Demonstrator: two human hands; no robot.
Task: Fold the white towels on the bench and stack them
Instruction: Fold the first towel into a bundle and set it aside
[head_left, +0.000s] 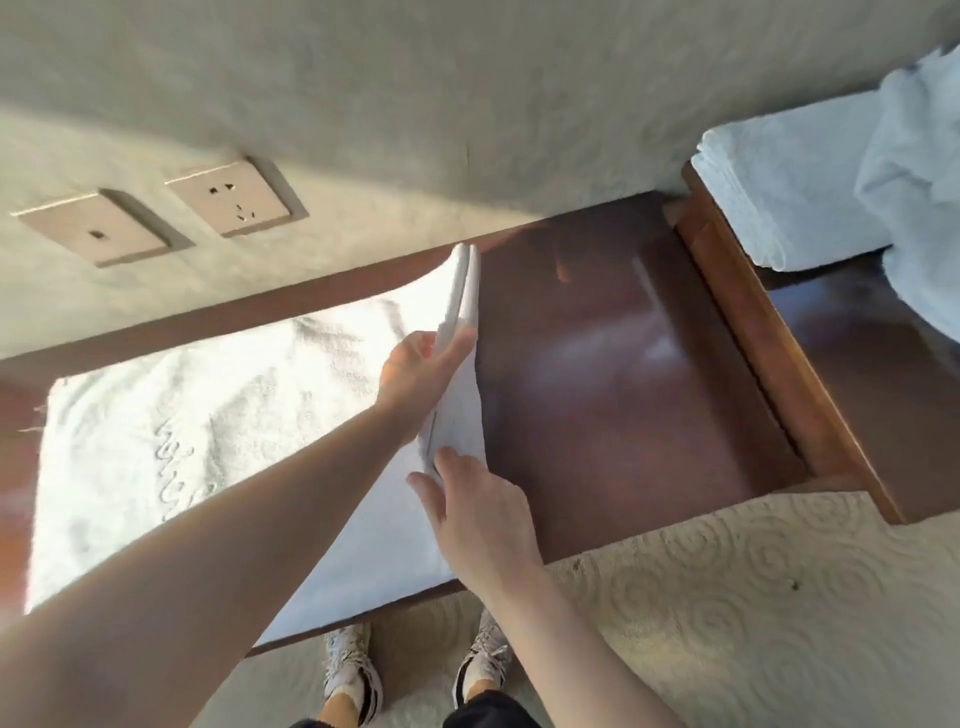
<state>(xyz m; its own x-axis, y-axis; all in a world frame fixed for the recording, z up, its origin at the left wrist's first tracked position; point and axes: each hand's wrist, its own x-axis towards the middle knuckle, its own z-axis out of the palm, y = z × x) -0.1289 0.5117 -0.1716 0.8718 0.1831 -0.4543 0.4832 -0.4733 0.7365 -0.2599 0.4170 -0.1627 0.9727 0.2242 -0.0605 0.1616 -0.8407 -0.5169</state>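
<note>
a: nearest the camera, two sneakers (353, 670) on patterned carpet (727, 597), at the front edge of the dark wooden bench (623, 374).

b: hands?

a: right hand (478, 514) pinches the lifted right edge of the white towel (182, 441), thumb on the left face, fingers behind. left hand (410, 374), farther along the same edge, grips it too; the doubled edge stands up off the wood.

b: rest of the towel?

a: lies flat on the bench's left part, sunlit, embroidered script visible.

b: farther back?

a: folded towel stack (779, 192) on a raised section at far right, a loose towel (914, 182) hanging beside it. two wall sockets (166, 213) at upper left.
</note>
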